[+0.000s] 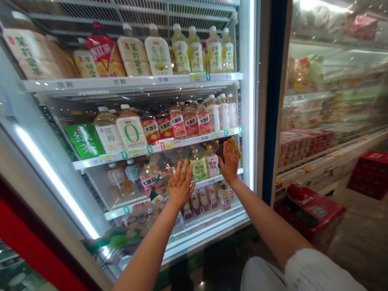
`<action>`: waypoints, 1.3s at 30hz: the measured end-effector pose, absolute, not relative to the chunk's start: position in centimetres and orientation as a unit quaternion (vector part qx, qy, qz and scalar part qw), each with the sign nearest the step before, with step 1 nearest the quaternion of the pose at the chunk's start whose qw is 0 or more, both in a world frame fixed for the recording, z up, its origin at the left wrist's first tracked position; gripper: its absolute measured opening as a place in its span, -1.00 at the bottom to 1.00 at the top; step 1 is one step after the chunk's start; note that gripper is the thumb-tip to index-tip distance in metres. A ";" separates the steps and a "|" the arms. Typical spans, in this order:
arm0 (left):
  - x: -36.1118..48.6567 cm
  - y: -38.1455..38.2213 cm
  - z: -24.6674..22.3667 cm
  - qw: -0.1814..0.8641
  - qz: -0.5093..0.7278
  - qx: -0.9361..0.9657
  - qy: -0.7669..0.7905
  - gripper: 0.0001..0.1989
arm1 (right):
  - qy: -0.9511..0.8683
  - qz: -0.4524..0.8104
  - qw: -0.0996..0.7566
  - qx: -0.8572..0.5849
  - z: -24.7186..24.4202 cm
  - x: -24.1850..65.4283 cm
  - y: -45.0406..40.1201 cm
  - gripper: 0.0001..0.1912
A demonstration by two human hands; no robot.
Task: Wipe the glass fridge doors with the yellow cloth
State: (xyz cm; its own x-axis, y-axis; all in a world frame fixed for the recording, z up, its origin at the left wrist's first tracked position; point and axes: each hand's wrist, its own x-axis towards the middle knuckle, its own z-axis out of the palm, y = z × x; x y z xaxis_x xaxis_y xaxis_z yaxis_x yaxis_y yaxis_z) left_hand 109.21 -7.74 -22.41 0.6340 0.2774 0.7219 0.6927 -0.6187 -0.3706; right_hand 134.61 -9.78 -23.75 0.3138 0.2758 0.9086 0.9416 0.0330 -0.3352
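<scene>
My left hand [181,184] lies flat with spread fingers against the glass door of a drinks fridge, in front of the lower shelves. It holds nothing. To the right and higher up, my right hand [230,161] presses a yellow and dark cloth [234,146] to the same glass; part of the cloth is hidden under the fingers. Behind the glass, near my hands, stand a green-labelled bottle [199,166] and a pale pink-labelled bottle [211,161].
Rows of tea bottles [184,119] fill the lit shelves. A fruit-and-leaf picture [133,226] shows on the lower left of the glass. To the right is an open chilled display [327,105]. A red box [325,212] on the floor carries a dark phone-like slab [298,213].
</scene>
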 end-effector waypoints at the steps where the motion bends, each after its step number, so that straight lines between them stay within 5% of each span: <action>1: 108.8 -7.8 -22.4 0.328 -0.315 -0.842 -0.292 -0.12 | -0.499 -0.320 0.522 -0.614 -23.2 133.1 -9.5 -0.22; 8: 105.4 -7.7 -22.7 0.336 -0.291 -0.843 -0.304 -0.09 | -0.709 -0.349 0.374 -0.485 -26.8 131.0 -12.2 -0.35; 16: 102.0 -7.7 -22.7 0.346 -0.297 -0.829 -0.324 -0.15 | -0.539 -0.342 0.511 -0.576 -21.7 126.1 -9.6 -0.32; 23: 99.3 -7.4 -23.0 0.350 -0.302 -0.822 -0.332 -0.17 | -0.725 -0.367 0.347 -0.468 -26.2 125.5 -11.2 -0.39; 31: 97.0 -7.4 -22.5 0.335 -0.320 -0.821 -0.335 -0.15 | -0.580 -0.337 0.476 -0.569 -21.9 120.6 -9.4 -0.23; 39: 92.8 -7.2 -22.3 0.344 -0.322 -0.815 -0.337 -0.20 | -0.741 -0.382 0.366 -0.413 -25.4 119.4 -10.4 -0.46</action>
State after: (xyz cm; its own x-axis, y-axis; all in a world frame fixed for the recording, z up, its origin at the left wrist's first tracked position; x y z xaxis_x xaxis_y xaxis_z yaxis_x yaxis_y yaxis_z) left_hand 92.79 -7.20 -22.30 0.5647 0.3276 0.7575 0.7716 -0.5352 -0.3438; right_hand 119.43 -10.38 -25.44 -0.3914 0.3327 0.8580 0.8918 0.3670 0.2646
